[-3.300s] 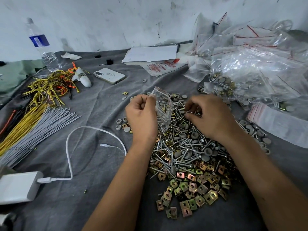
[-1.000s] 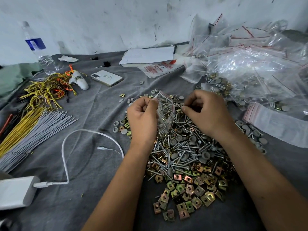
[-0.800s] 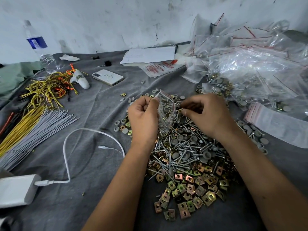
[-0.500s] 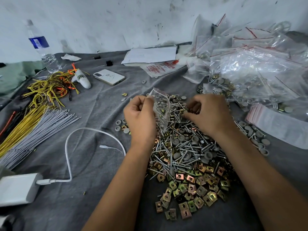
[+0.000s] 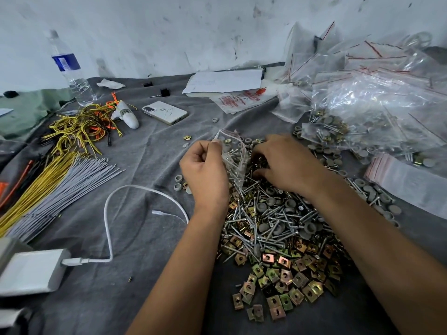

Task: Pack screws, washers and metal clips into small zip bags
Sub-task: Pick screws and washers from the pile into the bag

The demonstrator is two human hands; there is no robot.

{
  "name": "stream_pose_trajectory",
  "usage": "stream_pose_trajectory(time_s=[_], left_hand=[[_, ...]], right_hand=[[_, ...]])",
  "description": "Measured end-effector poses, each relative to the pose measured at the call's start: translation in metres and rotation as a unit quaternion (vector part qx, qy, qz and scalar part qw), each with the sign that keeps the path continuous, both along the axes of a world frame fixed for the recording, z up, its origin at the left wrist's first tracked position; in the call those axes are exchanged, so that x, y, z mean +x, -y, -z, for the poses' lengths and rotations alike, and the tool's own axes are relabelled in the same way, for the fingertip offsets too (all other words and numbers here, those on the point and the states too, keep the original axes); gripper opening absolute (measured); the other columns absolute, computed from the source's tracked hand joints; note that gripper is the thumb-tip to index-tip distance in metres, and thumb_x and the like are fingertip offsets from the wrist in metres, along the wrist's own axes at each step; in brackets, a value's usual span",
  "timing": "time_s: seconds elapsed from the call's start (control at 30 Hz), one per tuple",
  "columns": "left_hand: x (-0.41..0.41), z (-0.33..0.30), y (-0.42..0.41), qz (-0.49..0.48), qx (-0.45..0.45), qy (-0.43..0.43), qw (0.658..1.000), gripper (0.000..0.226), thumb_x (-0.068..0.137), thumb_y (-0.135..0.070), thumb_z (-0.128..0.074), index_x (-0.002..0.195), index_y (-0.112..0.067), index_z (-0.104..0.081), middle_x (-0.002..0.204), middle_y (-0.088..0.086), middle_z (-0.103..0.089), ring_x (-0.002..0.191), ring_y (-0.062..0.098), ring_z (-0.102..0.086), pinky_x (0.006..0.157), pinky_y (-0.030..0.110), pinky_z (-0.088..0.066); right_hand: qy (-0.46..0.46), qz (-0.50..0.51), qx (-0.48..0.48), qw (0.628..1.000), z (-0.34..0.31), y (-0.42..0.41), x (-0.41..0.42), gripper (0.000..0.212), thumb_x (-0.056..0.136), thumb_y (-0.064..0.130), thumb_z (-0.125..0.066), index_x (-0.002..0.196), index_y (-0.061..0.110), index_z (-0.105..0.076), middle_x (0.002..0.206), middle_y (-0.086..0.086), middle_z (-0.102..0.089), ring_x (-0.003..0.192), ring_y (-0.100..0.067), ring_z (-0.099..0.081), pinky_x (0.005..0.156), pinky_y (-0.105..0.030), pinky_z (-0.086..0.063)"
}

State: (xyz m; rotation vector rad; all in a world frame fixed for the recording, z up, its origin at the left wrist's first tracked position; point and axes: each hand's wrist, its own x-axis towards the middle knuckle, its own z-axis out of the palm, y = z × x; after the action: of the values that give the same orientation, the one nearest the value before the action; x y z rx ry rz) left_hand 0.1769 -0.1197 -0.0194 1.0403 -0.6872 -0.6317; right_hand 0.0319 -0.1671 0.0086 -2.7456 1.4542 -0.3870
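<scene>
- Now our left hand point(image 5: 205, 170) pinches the rim of a small zip bag point(image 5: 233, 155) between curled fingers and thumb, holding it upright with its mouth open above the far end of the heap.
- Half a second ago our right hand point(image 5: 283, 163) was lifted beside the bag's mouth; since then it has dropped back onto the heap, palm down, fingers reaching into the screws point(image 5: 266, 216) just right of the bag.
- Whether those fingers have closed on anything we cannot tell, since the back of the hand hides the fingertips.
- Several screws already show through the clear plastic of the bag, so we judge one delivery is done and another pick is beginning.
- Grey washers point(image 5: 309, 227) lie mixed among the screws, and the gold and green metal clips point(image 5: 285, 279) spread out at the near edge of the heap, closest to us.
- Filled bags point(image 5: 377, 110) are piled to the far right on the grey cloth point(image 5: 135, 298), with a flat stack of empty bags point(image 5: 396, 175) just in front of them.
- To our left, well apart from the work, lie a phone point(image 5: 165, 112), a water bottle point(image 5: 70, 68), bundles of yellow and grey wires point(image 5: 60, 180) and a white charger point(image 5: 31, 272) with its cable.
- We judge the bag needs washers and clips before we seal it.
</scene>
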Motion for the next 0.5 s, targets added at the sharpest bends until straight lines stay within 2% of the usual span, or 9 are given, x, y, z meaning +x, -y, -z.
stream_pose_trajectory(time_s=[0.13, 0.2, 0.27, 0.4, 0.47, 0.5], left_hand=[[0.0, -0.001, -0.001, 0.0, 0.002, -0.002, 1.0, 0.04, 0.084, -0.016, -0.061, 0.049, -0.027, -0.043, 0.051, -0.007, -0.034, 0.052, 0.016, -0.026, 0.053, 0.03, -0.023], [0.0, -0.001, -0.001, 0.0, 0.001, -0.005, 1.0, 0.041, 0.084, -0.016, -0.06, 0.05, -0.027, -0.042, 0.051, -0.006, -0.033, 0.052, 0.015, -0.026, 0.053, 0.03, -0.022], [0.001, -0.001, -0.001, -0.003, 0.004, -0.006, 1.0, 0.04, 0.084, -0.015, -0.06, 0.05, -0.027, -0.042, 0.052, -0.006, -0.033, 0.053, 0.016, -0.025, 0.054, 0.031, -0.022], [0.001, -0.002, -0.002, -0.003, 0.012, 0.018, 1.0, 0.038, 0.083, -0.017, -0.06, 0.051, -0.026, -0.044, 0.053, -0.004, -0.035, 0.055, 0.018, -0.028, 0.055, 0.033, -0.024], [0.0, -0.001, -0.002, 0.004, 0.017, 0.045, 0.999, 0.033, 0.084, -0.017, -0.06, 0.055, -0.022, -0.045, 0.055, -0.001, -0.037, 0.058, 0.021, -0.031, 0.056, 0.035, -0.028], [-0.001, 0.0, -0.002, 0.01, 0.019, 0.063, 0.998, 0.033, 0.087, -0.015, -0.061, 0.057, -0.016, -0.046, 0.055, 0.002, -0.038, 0.058, 0.022, -0.032, 0.056, 0.037, -0.029]], right_hand=[[-0.007, 0.011, -0.023, 1.0, 0.01, 0.003, 0.002, 0.027, 0.096, 0.035, -0.068, 0.106, 0.01, -0.068, 0.108, -0.009, -0.06, 0.108, -0.026, -0.057, 0.093, -0.042, -0.052], [-0.002, 0.01, -0.038, 0.999, 0.016, 0.004, -0.002, 0.019, 0.101, 0.026, -0.061, 0.102, 0.009, -0.07, 0.108, -0.01, -0.059, 0.109, -0.027, -0.056, 0.091, -0.04, -0.05], [0.017, -0.002, -0.025, 1.0, 0.018, 0.006, -0.009, 0.02, 0.1, 0.028, -0.06, 0.105, 0.012, -0.072, 0.106, -0.006, -0.059, 0.107, -0.024, -0.056, 0.09, -0.038, -0.049], [0.173, -0.003, 0.008, 0.985, 0.016, 0.003, -0.023, 0.02, 0.095, 0.028, -0.071, 0.107, 0.015, -0.078, 0.099, -0.002, -0.069, 0.078, -0.007, -0.055, 0.075, -0.021, -0.039], [0.278, -0.001, 0.011, 0.961, 0.014, -0.002, -0.026, 0.018, 0.09, 0.026, -0.077, 0.103, 0.015, -0.079, 0.094, 0.001, -0.073, 0.075, 0.001, -0.058, 0.068, -0.02, -0.046], [0.328, -0.01, 0.012, 0.944, 0.012, -0.004, -0.027, 0.016, 0.088, 0.025, -0.078, 0.102, 0.016, -0.079, 0.092, 0.004, -0.073, 0.077, 0.0, -0.062, 0.07, -0.025, -0.053]])
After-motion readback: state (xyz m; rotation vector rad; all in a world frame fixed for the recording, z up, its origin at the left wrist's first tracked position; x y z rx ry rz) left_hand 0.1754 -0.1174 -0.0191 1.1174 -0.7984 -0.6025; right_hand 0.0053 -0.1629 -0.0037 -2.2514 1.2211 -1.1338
